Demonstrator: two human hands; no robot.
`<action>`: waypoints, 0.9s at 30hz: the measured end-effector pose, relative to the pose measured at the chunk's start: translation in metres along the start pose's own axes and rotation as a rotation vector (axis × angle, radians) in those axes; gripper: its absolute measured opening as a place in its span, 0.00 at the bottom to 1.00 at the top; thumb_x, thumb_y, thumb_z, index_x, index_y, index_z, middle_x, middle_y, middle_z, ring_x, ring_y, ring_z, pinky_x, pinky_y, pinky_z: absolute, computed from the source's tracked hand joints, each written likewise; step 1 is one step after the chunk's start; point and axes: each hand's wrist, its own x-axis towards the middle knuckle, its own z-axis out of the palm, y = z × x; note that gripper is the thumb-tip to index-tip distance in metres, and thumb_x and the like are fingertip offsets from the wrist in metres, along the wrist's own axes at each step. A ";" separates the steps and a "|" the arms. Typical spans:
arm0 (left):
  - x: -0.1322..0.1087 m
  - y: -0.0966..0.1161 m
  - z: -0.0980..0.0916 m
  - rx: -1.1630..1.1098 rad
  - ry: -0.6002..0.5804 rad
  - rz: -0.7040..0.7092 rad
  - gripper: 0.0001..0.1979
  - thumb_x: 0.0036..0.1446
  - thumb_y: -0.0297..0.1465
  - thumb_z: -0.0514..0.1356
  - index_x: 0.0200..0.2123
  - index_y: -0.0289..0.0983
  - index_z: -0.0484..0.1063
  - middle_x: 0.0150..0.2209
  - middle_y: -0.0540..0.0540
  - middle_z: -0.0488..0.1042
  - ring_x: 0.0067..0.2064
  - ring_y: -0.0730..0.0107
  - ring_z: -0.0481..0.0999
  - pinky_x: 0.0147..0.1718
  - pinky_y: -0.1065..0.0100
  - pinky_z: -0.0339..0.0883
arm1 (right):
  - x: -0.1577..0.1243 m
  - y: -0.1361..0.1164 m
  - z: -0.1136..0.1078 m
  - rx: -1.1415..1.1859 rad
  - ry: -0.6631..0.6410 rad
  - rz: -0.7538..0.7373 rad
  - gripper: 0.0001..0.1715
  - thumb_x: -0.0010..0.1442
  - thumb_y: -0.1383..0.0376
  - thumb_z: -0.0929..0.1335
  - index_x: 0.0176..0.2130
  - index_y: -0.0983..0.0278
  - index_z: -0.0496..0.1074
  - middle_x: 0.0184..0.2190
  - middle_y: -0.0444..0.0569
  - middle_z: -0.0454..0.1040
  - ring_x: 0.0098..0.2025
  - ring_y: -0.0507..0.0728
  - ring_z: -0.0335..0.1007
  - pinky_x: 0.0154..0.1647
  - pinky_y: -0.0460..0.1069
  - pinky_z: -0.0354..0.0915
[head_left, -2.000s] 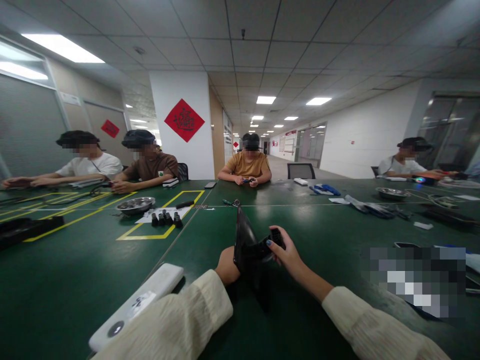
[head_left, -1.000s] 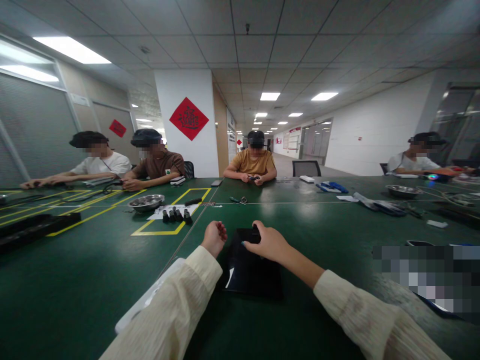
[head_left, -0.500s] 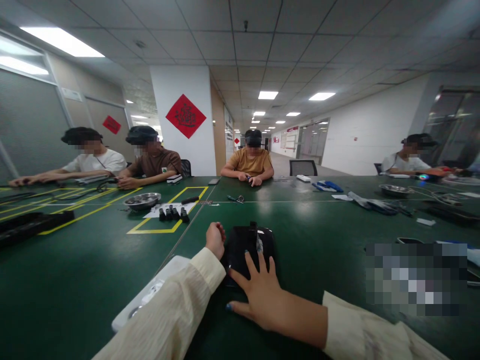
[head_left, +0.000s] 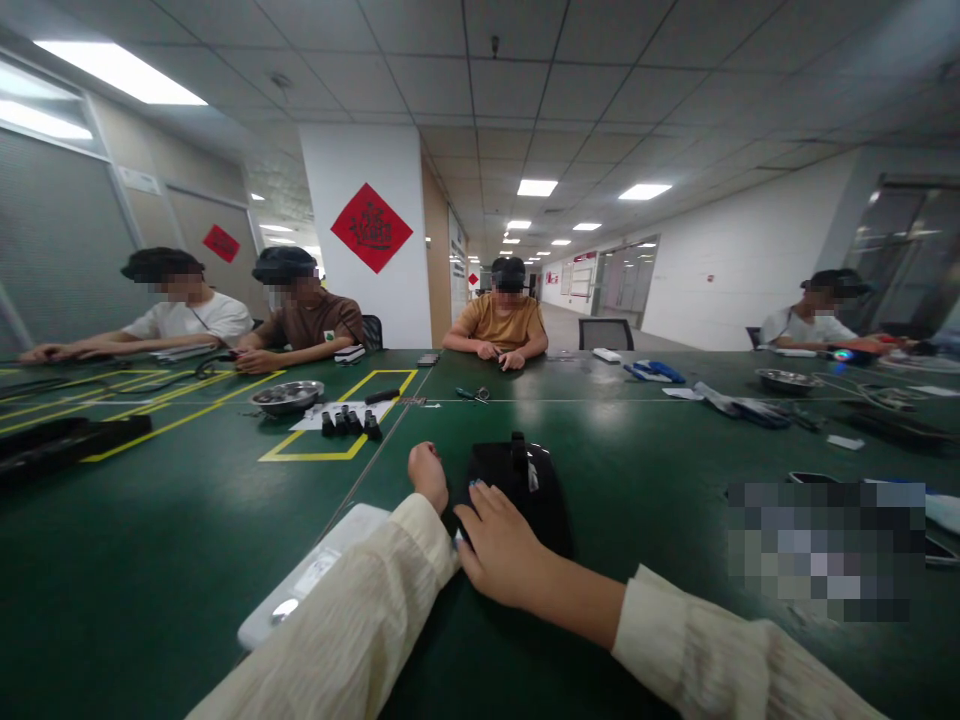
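recorded a wide green table (head_left: 660, 470) filling the lower part of the view, with a yellow tape outline (head_left: 310, 458) on its left half. noted a person in a tan shirt (head_left: 499, 325) seated at its far side, arms on the tabletop. observed a glossy black casing (head_left: 546, 505) lying on the table straight ahead, just right of the left hand (head_left: 428, 476) and partly beneath the right hand (head_left: 501, 545). saw a white slab (head_left: 349, 535) to the left, partly covered by the left cream sleeve (head_left: 375, 610). checked right hand: laid over the near left part of the casing, fingers close together; cannot tell whether pinching the edge or merely resting. checked left hand: fingers curled in, just beside the casing; inside of the curl hidden, cannot tell whether holding anything. located a steel bowl (head_left: 287, 398) well beyond the left hand. logged short black cylinders (head_left: 350, 423) grouped just right of the bowl. found a small teal-handled tool (head_left: 472, 394) beyond the casing. marked an upright black tab (head_left: 518, 452) on the casing's far part, with a silvery patch (head_left: 533, 478) beside it
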 end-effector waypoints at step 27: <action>-0.002 -0.005 -0.003 0.098 -0.085 0.005 0.08 0.49 0.27 0.49 0.19 0.38 0.58 0.16 0.55 0.57 0.20 0.76 0.57 0.20 0.72 0.50 | 0.011 0.149 -0.008 -0.329 -0.085 0.603 0.25 0.59 0.65 0.58 0.54 0.66 0.66 0.58 0.62 0.61 0.58 0.67 0.55 0.54 0.62 0.48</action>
